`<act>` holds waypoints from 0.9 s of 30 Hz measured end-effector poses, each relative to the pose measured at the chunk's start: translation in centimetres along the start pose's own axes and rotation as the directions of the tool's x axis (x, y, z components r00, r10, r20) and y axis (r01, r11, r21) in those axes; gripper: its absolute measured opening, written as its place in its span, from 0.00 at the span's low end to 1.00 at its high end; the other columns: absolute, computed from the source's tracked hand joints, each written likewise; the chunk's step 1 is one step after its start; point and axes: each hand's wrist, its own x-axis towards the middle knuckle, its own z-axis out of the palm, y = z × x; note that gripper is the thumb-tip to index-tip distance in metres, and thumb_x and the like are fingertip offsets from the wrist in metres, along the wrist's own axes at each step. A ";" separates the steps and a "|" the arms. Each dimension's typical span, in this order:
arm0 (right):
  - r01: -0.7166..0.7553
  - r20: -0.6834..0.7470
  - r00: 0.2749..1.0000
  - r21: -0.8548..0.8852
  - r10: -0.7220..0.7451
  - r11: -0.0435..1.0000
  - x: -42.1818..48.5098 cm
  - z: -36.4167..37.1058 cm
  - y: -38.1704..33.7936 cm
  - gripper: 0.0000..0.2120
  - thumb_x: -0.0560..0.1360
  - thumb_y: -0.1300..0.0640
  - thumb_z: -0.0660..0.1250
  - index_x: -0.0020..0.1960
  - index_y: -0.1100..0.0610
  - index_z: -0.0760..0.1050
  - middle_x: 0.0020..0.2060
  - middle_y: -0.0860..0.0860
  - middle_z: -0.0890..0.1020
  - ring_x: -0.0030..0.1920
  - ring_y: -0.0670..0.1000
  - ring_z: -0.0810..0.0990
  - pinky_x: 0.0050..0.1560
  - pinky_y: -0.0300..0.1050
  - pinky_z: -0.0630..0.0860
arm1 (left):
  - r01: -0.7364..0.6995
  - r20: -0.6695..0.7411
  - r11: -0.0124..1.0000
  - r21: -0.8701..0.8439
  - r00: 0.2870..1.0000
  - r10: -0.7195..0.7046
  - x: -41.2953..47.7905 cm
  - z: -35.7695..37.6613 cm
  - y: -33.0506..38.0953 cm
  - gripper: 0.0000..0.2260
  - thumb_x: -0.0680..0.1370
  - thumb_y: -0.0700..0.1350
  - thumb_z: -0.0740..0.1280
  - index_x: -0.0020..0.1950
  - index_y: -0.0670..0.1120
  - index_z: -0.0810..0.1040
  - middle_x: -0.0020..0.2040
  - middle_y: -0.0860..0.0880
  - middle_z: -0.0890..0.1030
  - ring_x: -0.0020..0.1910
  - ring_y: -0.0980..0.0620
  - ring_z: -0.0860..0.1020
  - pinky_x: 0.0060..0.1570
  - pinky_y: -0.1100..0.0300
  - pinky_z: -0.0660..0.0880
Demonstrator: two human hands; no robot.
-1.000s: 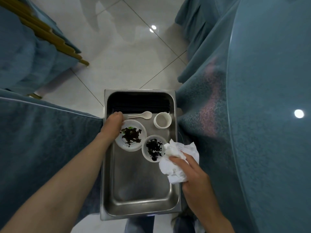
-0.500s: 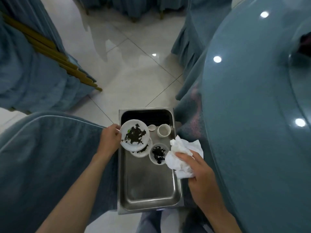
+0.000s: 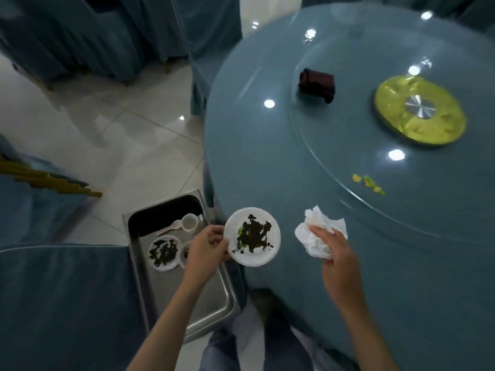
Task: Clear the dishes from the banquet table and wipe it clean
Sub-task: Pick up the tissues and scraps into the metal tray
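Observation:
My left hand (image 3: pixel 207 246) grips the rim of a white plate (image 3: pixel 263 254) smeared with dark sauce and a green bit, held at the near edge of the round blue banquet table (image 3: pixel 348 250). My right hand (image 3: pixel 333 253) holds a crumpled white cloth (image 3: pixel 318 234) over the tabletop. To the left, a steel tray (image 3: pixel 206 298) holds a second stained plate (image 3: pixel 164 252), a small stained bowl (image 3: pixel 184 254), a white cup (image 3: pixel 189 222) and a white spoon (image 3: pixel 171 226). Yellow and green food scraps (image 3: pixel 368 183) lie on the table's glass turntable.
A yellow disc with a metal hub (image 3: pixel 420 111) sits at the turntable's centre, and a dark red folded cloth (image 3: pixel 317 85) lies beyond it. Blue-covered chairs (image 3: pixel 53 290) flank the tray on the left. Pale floor tiles (image 3: pixel 120 145) stretch behind.
My left hand has lifted a stained plate out of the tray and brought it right to the table edge. My right hand has carried the cloth over the tabletop. The view has tilted up.

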 end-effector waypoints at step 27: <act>0.004 -0.012 1.000 -0.111 -0.006 0.994 27.3 -11.2 21.7 0.25 0.77 0.71 0.60 0.68 0.53 0.80 0.68 0.54 0.76 0.61 0.58 0.78 0.52 0.46 0.74 | 0.191 0.030 0.982 -0.004 0.981 -0.190 4.4 31.2 5.6 0.14 0.79 0.30 0.66 0.58 0.47 0.78 0.44 0.45 0.87 0.44 0.47 0.87 0.40 0.56 0.84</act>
